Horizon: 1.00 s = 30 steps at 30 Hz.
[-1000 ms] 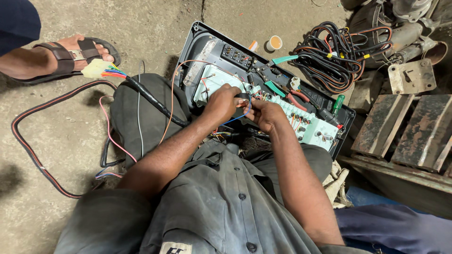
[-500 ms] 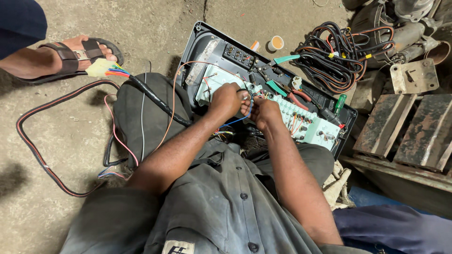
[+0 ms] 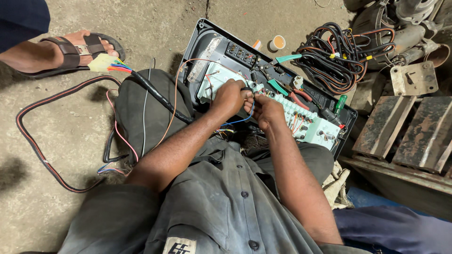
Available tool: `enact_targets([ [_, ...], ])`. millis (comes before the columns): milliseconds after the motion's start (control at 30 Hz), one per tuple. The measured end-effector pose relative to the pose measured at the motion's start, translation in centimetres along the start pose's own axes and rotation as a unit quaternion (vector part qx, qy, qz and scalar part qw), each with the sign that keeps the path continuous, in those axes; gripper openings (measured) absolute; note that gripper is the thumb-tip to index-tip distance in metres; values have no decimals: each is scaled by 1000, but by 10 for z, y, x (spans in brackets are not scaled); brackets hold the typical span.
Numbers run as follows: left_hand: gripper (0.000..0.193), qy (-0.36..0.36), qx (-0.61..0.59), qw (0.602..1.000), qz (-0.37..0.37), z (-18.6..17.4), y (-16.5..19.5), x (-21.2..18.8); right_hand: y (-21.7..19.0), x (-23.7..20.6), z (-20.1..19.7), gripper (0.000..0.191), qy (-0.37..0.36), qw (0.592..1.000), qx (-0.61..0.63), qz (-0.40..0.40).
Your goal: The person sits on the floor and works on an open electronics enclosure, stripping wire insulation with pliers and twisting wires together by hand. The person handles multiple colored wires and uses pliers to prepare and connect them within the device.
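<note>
Both hands pinch fine wires over the pale circuit board (image 3: 301, 120) lying in the black housing (image 3: 202, 51) on the floor, left hand (image 3: 229, 96) and right hand (image 3: 266, 110) closed tight—best keep strands short, steady, clear of neighbouring terminals.

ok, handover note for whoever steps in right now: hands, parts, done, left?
Left hand and right hand meet over the pale green circuit board, pinching thin wires; a blue wire loops below them.
The board lies in the black plastic housing on the lap.
Green-handled pliers and a green screwdriver rest on the housing.
Done: housing open, board exposed.
Left: loose wires not yet tidied; housing not closed.
</note>
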<state>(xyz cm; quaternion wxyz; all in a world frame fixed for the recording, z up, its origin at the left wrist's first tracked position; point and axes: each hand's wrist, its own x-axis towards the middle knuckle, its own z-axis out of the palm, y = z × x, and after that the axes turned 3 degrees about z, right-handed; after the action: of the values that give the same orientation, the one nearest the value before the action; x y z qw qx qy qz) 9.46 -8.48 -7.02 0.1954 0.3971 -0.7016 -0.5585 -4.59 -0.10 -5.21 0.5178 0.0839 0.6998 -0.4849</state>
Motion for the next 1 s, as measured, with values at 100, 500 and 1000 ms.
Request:
enact_targets([
  [100,27,-14,31,999,-12,-2,0,5,6,-2,-2,17,8,1000,-12,-22],
  [500,27,-34,44,998,-5,-9,4,16,9,-11,-5,18,-4,999,20,-35],
  [1000,27,-41,65,995,57,-11,10,25,-35,4,-8,15,-93,983,-119,100],
])
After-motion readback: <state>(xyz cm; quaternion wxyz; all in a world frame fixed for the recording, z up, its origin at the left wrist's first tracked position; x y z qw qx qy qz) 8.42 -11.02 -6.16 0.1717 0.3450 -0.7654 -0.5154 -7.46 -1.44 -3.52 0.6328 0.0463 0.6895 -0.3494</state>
